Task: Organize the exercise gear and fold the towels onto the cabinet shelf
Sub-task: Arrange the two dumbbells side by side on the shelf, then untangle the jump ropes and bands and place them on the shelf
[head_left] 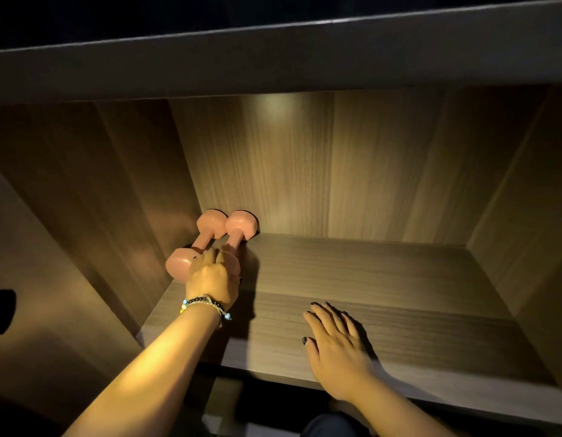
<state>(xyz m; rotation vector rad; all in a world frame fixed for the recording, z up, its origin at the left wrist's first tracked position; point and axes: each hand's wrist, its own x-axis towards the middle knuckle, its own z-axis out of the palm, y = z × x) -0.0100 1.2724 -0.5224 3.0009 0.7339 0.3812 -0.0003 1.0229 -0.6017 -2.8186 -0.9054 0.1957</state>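
Two pink dumbbells lie side by side in the back left corner of the wooden cabinet shelf. The left dumbbell runs along the side wall. My left hand, with beaded bracelets at the wrist, curls over the near head of the right dumbbell, whose far head touches the back panel. My right hand rests flat on the shelf near its front edge, fingers straight and spread, holding nothing. No towels are in view.
The shelf is boxed in by a left side wall, a back panel and a right wall, with a dark top board overhead. A dark object sits at the far left edge.
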